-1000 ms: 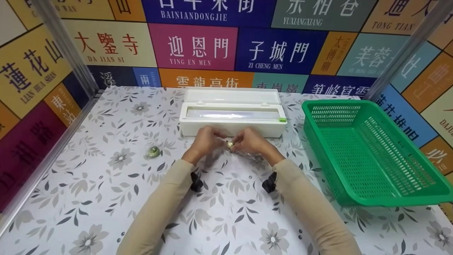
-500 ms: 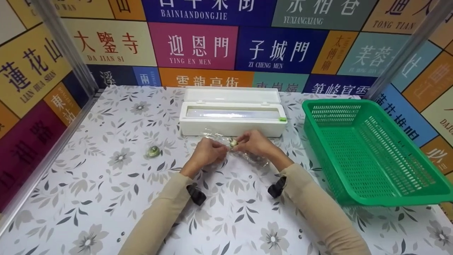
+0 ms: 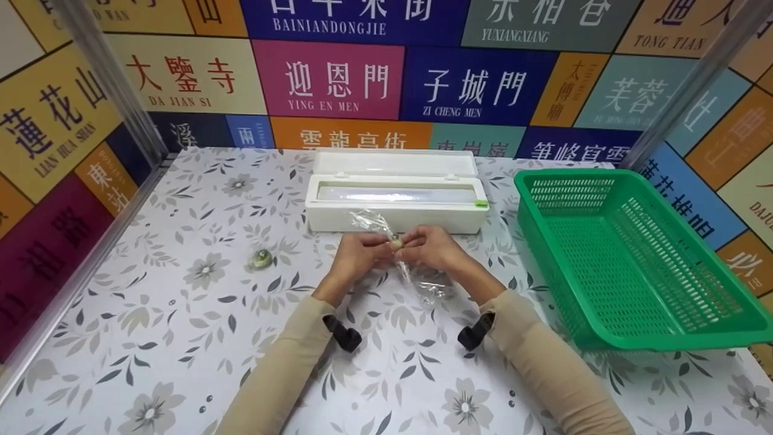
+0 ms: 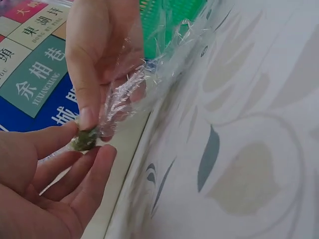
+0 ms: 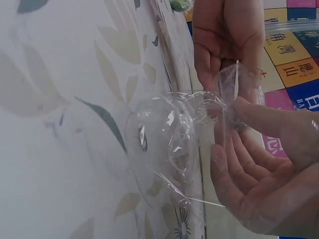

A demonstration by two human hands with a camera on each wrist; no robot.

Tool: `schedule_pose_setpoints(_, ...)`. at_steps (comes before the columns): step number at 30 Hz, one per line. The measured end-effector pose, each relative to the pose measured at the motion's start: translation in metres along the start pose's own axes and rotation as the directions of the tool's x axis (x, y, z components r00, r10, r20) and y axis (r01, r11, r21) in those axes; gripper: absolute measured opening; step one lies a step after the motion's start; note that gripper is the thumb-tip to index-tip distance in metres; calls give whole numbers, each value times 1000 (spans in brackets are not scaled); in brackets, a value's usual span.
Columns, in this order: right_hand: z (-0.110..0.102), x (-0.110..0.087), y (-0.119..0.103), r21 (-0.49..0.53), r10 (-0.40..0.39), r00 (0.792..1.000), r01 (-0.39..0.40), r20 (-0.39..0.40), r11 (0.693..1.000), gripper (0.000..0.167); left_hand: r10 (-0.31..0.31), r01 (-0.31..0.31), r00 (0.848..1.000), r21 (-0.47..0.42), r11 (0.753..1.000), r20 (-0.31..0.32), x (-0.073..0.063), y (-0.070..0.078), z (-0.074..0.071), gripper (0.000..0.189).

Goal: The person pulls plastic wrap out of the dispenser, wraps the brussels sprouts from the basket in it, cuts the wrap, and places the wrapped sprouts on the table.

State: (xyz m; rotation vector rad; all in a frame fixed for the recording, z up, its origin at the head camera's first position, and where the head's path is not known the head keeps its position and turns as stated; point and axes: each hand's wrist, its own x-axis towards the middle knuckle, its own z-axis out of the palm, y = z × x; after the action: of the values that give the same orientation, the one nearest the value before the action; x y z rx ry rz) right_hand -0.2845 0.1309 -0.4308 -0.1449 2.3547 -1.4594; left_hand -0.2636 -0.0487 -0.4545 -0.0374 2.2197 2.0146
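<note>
Both hands meet in front of a white cling film dispenser (image 3: 395,217) in the head view. My left hand (image 3: 355,258) pinches a small green, roundish thing (image 4: 85,139) between thumb and fingertips. From the other side, the thumb and fingers of my right hand (image 3: 438,249) pinch the same piece. Clear cling film (image 5: 167,132) is bunched around it, with one crumpled end rising toward the dispenser and the other hanging below my right hand. On the tablecloth to the left lies another small green piece (image 3: 261,258), wrapped in clear film.
The dispenser's lid (image 3: 395,163) stands open at the back, and a green slide cutter (image 3: 481,203) sits at its right end. A green plastic basket (image 3: 558,290) stands on the right. Lettered panels (image 3: 329,78) wall off the back and sides of the flower-patterned table.
My hands have come together on the green piece. The film, earlier crumpled around the fingers, now stretches into two twisted ends. The piece on the left stays put.
</note>
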Motion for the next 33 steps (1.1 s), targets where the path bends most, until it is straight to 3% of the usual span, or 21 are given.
schedule_pose_setpoints(5, -8, -8, 5, 17, -42, 997, 41, 69, 999, 35, -23, 31, 995, -83, 996, 99, 4, -6, -7, 30)
schedule_pose_setpoints(9, -10, -13, 9, 3, -178, 984, 178, 1, 984, 29, -71, 100, 983, -170, 980, 171, 8, -9, -12, 33)
schedule_pose_setpoints(11, -9, -13, 11, -48, -291, 956, 289, -49, 956, 25, -88, 127, 979, -206, 970, 186, 10, -10, -13, 34)
schedule_pose_setpoints(15, -6, -13, 13, -169, -501, 863, 485, -67, 858, 26, -114, 162, 975, -253, 954, 193, 12, -13, -14, 33)
schedule_pose_setpoints(17, -5, -13, 15, -195, -548, 835, 532, -40, 824, 26, -127, 178, 972, -272, 946, 195, 13, -15, -13, 33)
schedule_pose_setpoints(20, -3, -13, 17, -221, -579, 815, 565, -1, 795, 26, -142, 201, 968, -298, 933, 207, 13, -17, -14, 34)
schedule_pose_setpoints(28, 2, -11, 20, -207, -613, 789, 607, 37, 768, 24, -145, 221, 959, -317, 923, 245, 12, -18, -14, 35)
schedule_pose_setpoints(31, 3, -11, 17, -222, -598, 802, 582, -6, 782, 16, -141, 217, 956, -296, 930, 257, 12, -17, -13, 38)
schedule_pose_setpoints(33, 2, -11, 16, -224, -567, 823, 545, -43, 808, 12, -140, 214, 956, -286, 934, 257, 11, -17, -13, 41)
